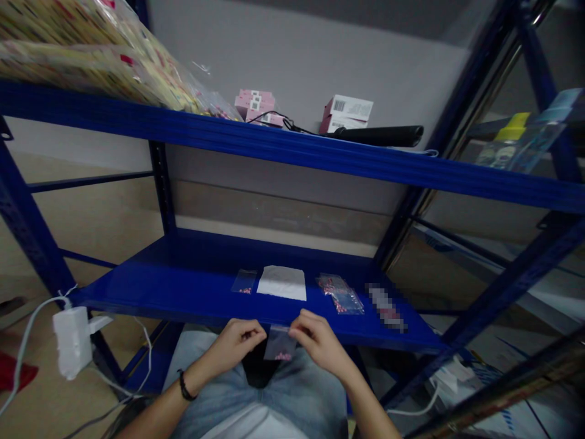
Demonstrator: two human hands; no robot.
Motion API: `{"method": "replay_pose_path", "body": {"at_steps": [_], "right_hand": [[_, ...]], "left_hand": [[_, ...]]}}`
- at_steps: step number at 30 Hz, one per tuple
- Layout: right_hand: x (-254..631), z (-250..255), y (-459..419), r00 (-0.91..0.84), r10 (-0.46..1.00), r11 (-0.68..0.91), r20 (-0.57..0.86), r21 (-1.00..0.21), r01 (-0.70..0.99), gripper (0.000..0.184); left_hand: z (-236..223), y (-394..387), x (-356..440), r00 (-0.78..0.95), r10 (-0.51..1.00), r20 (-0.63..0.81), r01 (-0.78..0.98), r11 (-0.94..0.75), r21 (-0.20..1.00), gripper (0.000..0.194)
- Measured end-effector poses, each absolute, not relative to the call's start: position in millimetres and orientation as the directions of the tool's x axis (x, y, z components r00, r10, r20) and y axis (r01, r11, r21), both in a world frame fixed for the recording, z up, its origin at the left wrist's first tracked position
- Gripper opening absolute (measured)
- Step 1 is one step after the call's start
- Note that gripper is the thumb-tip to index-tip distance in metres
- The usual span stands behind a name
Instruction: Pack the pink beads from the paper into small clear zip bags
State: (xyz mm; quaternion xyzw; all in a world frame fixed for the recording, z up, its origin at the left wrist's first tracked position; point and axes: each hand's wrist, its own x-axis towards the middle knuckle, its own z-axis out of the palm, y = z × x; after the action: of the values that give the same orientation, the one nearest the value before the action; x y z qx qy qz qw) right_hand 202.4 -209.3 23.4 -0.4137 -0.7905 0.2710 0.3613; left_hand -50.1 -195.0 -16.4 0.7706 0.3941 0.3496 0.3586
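Observation:
My left hand (235,344) and my right hand (320,344) pinch the top edge of a small clear zip bag (280,344) from either side, just in front of the lower shelf's edge. Pink small pieces lie at the bottom of the bag. On the blue steel shelf (150,280) in front of my hands lie a similar small bag (244,281), a white sheet of paper or film (282,283), and a pile of clear bags with pink contents (340,294). A pixelated, unreadable item (386,308) lies to the right.
A blue metal rack surrounds me. Its upper shelf (274,143) holds large plastic-wrapped packs, pink boxes (255,105), a white barcoded box (346,113) and a black cylinder (379,136). A white power adapter (72,341) with cables hangs at the left.

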Motion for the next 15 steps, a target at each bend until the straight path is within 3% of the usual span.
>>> {"method": "replay_pose_path", "body": {"at_steps": [4,6,8,12,15], "right_hand": [[266,14,-178,0.099,0.923,0.319,0.373,-0.882,0.348,0.032],[307,4,-161,0.311,0.878,0.278,0.364,-0.916,0.290,0.035],[344,-8,-147,0.468,0.817,0.190,0.338,-0.923,0.336,0.040],[382,-34,-132,0.528,0.773,-0.119,0.351,-0.737,0.665,0.037],[379,-48,-133,0.461,0.774,-0.168,0.434,-0.561,0.810,0.041]], "left_hand": [[-19,-183,-59,0.278,0.912,0.303,0.346,-0.389,0.854,0.031],[-20,-177,-61,0.239,0.914,0.327,0.329,-0.393,0.859,0.028],[-23,-171,-63,0.201,0.910,0.363,0.343,-0.412,0.844,0.027],[-29,-161,-69,0.145,0.854,0.499,0.450,-0.507,0.735,0.022],[-38,-152,-80,0.146,0.818,0.556,0.544,-0.536,0.646,0.022]]}}
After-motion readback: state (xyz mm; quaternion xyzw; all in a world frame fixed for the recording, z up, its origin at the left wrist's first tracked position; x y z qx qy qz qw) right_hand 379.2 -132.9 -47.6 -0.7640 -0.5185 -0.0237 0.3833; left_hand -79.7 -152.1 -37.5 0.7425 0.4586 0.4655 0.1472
